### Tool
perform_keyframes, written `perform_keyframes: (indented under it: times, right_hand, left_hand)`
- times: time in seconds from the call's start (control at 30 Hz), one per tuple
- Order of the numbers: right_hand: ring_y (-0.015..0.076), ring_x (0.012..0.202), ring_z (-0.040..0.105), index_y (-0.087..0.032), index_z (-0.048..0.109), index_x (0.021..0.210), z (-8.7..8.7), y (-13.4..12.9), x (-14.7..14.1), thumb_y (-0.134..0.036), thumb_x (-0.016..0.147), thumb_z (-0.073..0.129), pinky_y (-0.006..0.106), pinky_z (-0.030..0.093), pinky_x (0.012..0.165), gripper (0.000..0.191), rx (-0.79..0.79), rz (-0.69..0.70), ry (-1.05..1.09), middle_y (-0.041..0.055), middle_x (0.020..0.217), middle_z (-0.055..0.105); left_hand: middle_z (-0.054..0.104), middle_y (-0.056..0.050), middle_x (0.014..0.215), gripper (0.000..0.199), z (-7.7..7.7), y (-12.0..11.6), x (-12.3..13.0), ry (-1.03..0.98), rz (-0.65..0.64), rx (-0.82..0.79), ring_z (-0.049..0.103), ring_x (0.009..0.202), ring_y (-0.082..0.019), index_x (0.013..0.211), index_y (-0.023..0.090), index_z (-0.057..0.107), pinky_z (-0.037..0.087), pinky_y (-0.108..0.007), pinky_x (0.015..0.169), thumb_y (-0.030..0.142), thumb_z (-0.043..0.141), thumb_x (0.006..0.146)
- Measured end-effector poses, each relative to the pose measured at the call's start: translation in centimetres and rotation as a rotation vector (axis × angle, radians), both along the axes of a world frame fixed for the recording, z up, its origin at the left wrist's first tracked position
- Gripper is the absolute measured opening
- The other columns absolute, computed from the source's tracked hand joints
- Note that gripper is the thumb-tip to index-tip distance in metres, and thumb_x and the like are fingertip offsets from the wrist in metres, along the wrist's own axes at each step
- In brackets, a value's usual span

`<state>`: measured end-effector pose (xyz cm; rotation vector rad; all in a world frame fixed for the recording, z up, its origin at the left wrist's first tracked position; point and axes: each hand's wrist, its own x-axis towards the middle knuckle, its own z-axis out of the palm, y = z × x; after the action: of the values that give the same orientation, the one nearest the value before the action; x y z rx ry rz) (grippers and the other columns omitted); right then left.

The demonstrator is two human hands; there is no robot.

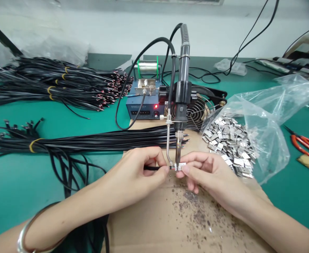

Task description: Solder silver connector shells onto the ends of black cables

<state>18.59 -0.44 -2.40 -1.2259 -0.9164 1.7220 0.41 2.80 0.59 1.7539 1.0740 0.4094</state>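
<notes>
Between thumb and fingers, my left hand [146, 168] pinches a black cable [151, 168] close to its stripped end. A small silvery-white connector [182, 166] is gripped in my right hand [203, 168], its edge meeting the cable's wire ends. Above this joint stands an upright soldering iron [182, 102], its tip down at the connector. Beside the tip, a thin metal solder feed tube [168, 140] bends in toward the same spot. Whether the wires are fused to the connector is too small to tell.
A heap of metal connectors [230, 140] lies by a clear plastic bag [267, 123] at right. Bundled black cables [91, 142] lie left. Behind stand a blue feeder box [141, 107], solder spool [147, 65] and fan [196, 110]. Orange-handled cutters [306, 144] are far right. Spattered cardboard [144, 218] lies beneath.
</notes>
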Motion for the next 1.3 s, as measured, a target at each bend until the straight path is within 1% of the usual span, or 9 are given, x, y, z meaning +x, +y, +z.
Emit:
perform_keyframes:
  times: [0.17, 0.27, 0.47, 0.63, 0.77, 0.87, 0.97, 1.2, 1.3]
  right_hand:
    - [0.0055, 0.039, 0.052, -0.015, 0.068, 0.074, 0.0, 0.0, -0.2, -0.019, 0.061, 0.079, 0.015, 0.042, 0.038, 0.018, -0.005, -0.016, -0.026, 0.0041, 0.065, 0.072]
    - [0.0052, 0.038, 0.052, -0.015, 0.068, 0.074, 0.0, 0.0, -0.2, -0.020, 0.062, 0.079, 0.015, 0.042, 0.038, 0.017, -0.001, -0.014, -0.027, 0.0040, 0.064, 0.072]
    - [0.0052, 0.039, 0.052, -0.015, 0.068, 0.076, -0.1, 0.0, 0.0, -0.021, 0.064, 0.078, 0.015, 0.042, 0.039, 0.017, 0.014, -0.005, -0.019, 0.0049, 0.066, 0.072]
    - [0.0041, 0.042, 0.052, -0.017, 0.070, 0.079, -0.2, -0.1, 0.2, -0.024, 0.070, 0.076, 0.013, 0.042, 0.042, 0.013, 0.031, 0.012, 0.018, 0.0037, 0.067, 0.073]
    - [0.0038, 0.042, 0.052, -0.018, 0.071, 0.079, -0.2, -0.2, 0.4, -0.025, 0.070, 0.077, 0.012, 0.040, 0.042, 0.013, 0.034, 0.025, 0.029, 0.0033, 0.067, 0.073]
    - [0.0040, 0.042, 0.051, -0.018, 0.071, 0.078, -0.2, -0.2, 0.5, -0.027, 0.070, 0.077, 0.013, 0.038, 0.041, 0.014, 0.032, 0.032, 0.030, 0.0034, 0.066, 0.073]
    - [0.0043, 0.042, 0.051, -0.018, 0.071, 0.078, -0.1, -0.2, 0.5, -0.029, 0.068, 0.079, 0.014, 0.039, 0.043, 0.017, 0.029, 0.031, 0.046, 0.0039, 0.066, 0.073]
    - [0.0053, 0.042, 0.049, -0.017, 0.071, 0.078, -0.1, -0.1, 0.4, -0.029, 0.066, 0.079, 0.016, 0.038, 0.043, 0.019, 0.012, 0.022, 0.042, 0.0055, 0.067, 0.073]
    - [0.0047, 0.042, 0.049, -0.017, 0.070, 0.078, -0.2, -0.1, 0.3, -0.026, 0.068, 0.078, 0.015, 0.037, 0.042, 0.016, 0.019, 0.016, 0.003, 0.0061, 0.069, 0.074]
  left_hand:
    - [0.059, 0.002, 0.066, 0.012, 0.0, 0.0, 0.1, 0.054, -0.007, 0.041, 0.050, 0.065, -0.010, 0.066, 0.016, 0.053, 0.038, -0.013, 0.051, 0.017, 0.052, 0.078]
    - [0.059, 0.002, 0.066, 0.012, 0.1, 0.0, 0.1, 0.074, 0.001, 0.040, 0.050, 0.065, -0.010, 0.067, 0.016, 0.054, 0.039, -0.013, 0.051, 0.018, 0.052, 0.078]
    - [0.061, 0.002, 0.068, 0.012, -0.3, -0.1, -0.1, 0.043, -0.012, 0.053, 0.053, 0.067, -0.011, 0.068, 0.017, 0.054, 0.041, -0.013, 0.052, 0.019, 0.052, 0.080]
    - [0.058, 0.004, 0.065, 0.013, -0.5, -0.2, -0.1, -0.019, 0.006, 0.032, 0.050, 0.063, -0.008, 0.067, 0.017, 0.053, 0.039, -0.011, 0.049, 0.018, 0.053, 0.080]
    - [0.058, 0.004, 0.064, 0.012, -0.3, -0.4, 0.0, -0.031, 0.012, 0.031, 0.049, 0.060, -0.008, 0.067, 0.017, 0.054, 0.037, -0.010, 0.047, 0.018, 0.053, 0.080]
    - [0.059, 0.003, 0.065, 0.013, 0.1, -0.4, 0.1, -0.013, 0.014, 0.012, 0.049, 0.062, -0.008, 0.066, 0.017, 0.054, 0.038, -0.010, 0.048, 0.017, 0.054, 0.079]
    - [0.061, 0.002, 0.066, 0.012, 0.3, -0.4, 0.1, -0.011, 0.013, -0.002, 0.050, 0.063, -0.009, 0.066, 0.016, 0.054, 0.040, -0.011, 0.049, 0.017, 0.054, 0.079]
    - [0.060, 0.004, 0.066, 0.013, -0.7, -0.3, -0.2, -0.056, 0.007, 0.015, 0.052, 0.063, -0.008, 0.067, 0.017, 0.053, 0.039, -0.010, 0.048, 0.018, 0.053, 0.080]
    - [0.060, 0.004, 0.066, 0.012, -0.7, -0.3, -0.2, -0.031, -0.001, 0.017, 0.051, 0.064, -0.009, 0.068, 0.017, 0.054, 0.039, -0.010, 0.049, 0.018, 0.053, 0.080]
